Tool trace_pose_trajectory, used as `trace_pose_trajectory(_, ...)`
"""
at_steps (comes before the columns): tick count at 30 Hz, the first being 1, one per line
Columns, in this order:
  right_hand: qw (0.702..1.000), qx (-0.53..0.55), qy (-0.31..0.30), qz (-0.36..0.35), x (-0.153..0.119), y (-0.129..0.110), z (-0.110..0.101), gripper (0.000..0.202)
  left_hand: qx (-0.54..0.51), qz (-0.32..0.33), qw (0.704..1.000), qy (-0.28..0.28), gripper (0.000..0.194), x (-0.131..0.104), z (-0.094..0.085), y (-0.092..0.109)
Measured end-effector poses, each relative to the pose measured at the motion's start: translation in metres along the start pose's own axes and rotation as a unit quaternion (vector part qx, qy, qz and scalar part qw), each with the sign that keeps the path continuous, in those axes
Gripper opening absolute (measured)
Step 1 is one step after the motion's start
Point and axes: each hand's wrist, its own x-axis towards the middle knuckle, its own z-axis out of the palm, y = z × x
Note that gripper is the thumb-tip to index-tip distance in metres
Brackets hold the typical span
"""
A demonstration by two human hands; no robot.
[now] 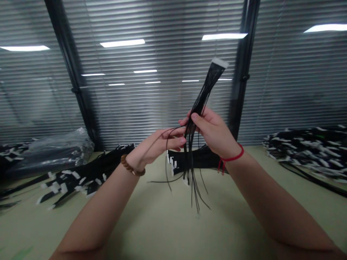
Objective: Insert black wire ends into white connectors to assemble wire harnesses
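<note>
A bundle of thin black wires (200,97) with a white connector (219,63) at its upper end is held up over the table, tilted to the upper right. My right hand (214,130) is closed round its middle, thumb across the wires. Below the grip the loose wire ends fan out and hang down. My left hand (162,144) touches the hanging wires from the left, its fingers close together around some strands. A few strands curve out over that hand to the left.
Behind the hands lies another black cable bundle (197,159) with white ends. More bundles (81,177) lie on the pale green table (162,224) at left, beside a plastic-wrapped pack (59,150). A large pile (311,148) is at right. Blinds stand behind.
</note>
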Motion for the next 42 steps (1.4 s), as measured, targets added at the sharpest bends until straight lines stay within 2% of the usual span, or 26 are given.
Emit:
trace_pose_trajectory(4,0.999,-0.038,0.003,0.006,0.001,-0.001,-0.003,0.022,-0.196,-0.048,0.979,0.009,0.031,0.0,-0.003,-0.001)
trace_pose_trajectory(8,0.995,-0.093,-0.022,0.022,0.0,0.0,-0.006,0.019,-0.26,-0.067,0.963,0.037,0.026,0.001,-0.007,-0.001)
trace_pose_trajectory(14,0.981,-0.143,-0.115,0.064,-0.001,0.006,-0.007,0.021,-0.236,-0.07,0.968,0.053,0.011,0.002,-0.006,0.001)
trace_pose_trajectory(18,0.975,-0.094,-0.174,0.1,-0.001,0.005,-0.007,0.021,-0.208,-0.051,0.974,0.067,0.007,-0.003,-0.011,0.006)
trace_pose_trajectory(21,0.971,-0.042,-0.199,0.126,-0.002,0.0,-0.009,0.02,-0.186,-0.043,0.978,0.08,0.014,-0.007,-0.019,0.011)
trace_pose_trajectory(26,0.966,0.013,-0.208,0.154,-0.003,-0.004,-0.012,0.025,-0.148,-0.024,0.984,0.101,0.018,-0.011,-0.025,0.016)
trace_pose_trajectory(33,0.97,0.028,-0.183,0.156,-0.003,-0.003,-0.01,0.032,-0.096,-0.034,0.991,0.084,0.022,-0.01,-0.008,0.017)
trace_pose_trajectory(37,0.972,0.03,-0.182,0.146,-0.004,-0.003,-0.008,0.03,-0.067,-0.003,0.994,0.09,0.02,-0.009,-0.001,0.017)
trace_pose_trajectory(42,0.967,0.021,-0.216,0.131,-0.01,-0.011,0.0,0.025,-0.026,0.064,0.988,0.136,0.014,-0.011,0.005,0.02)
